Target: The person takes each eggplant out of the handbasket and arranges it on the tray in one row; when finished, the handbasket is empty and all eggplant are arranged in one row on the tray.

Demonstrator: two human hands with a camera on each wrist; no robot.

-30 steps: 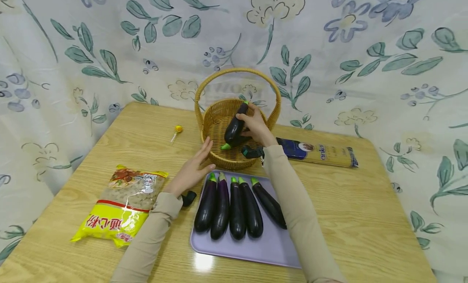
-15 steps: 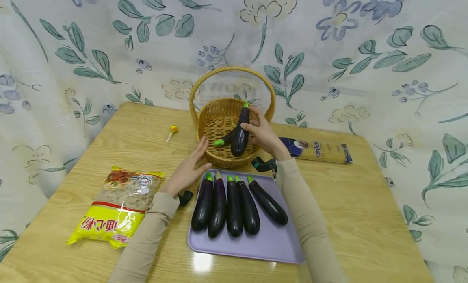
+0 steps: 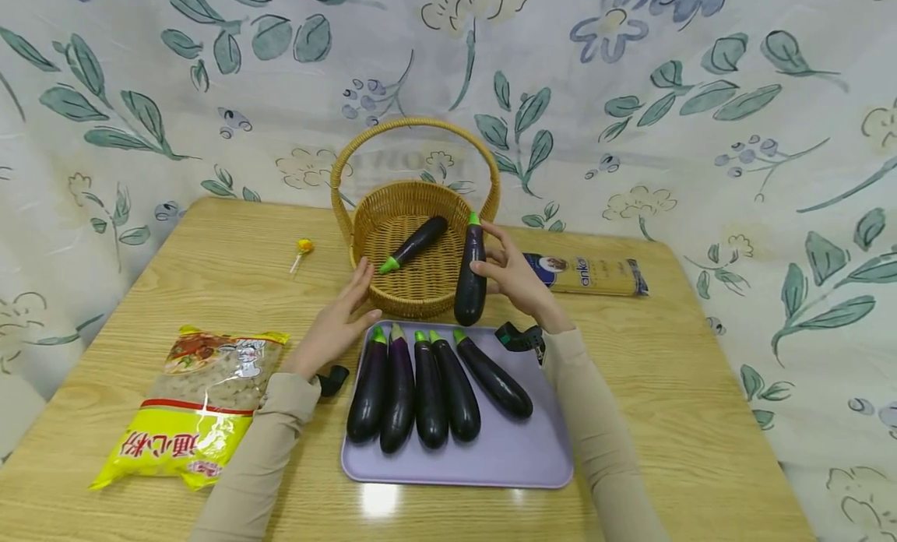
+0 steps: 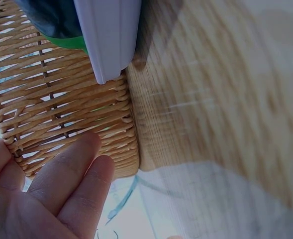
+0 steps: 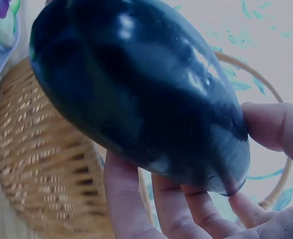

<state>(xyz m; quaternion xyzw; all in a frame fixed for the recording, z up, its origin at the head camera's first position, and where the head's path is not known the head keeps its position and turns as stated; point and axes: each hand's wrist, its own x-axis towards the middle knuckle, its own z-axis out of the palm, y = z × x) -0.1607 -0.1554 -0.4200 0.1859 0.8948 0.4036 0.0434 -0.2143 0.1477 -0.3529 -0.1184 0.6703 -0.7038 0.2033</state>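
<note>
Right hand (image 3: 515, 281): we note its grip clamped mid-body on the eggplant (image 3: 470, 276), above the basket (image 3: 413, 300) front rim.
Left hand (image 3: 336, 324): fingers apart, touching basket.
Handling: we judge it firm, glossy, slippery; hold mid-body.

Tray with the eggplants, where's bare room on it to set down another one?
The purple tray is bare right of the slanted eggplant, toward its right rim and near edge. Its left half is crowded with four eggplants side by side.
</note>
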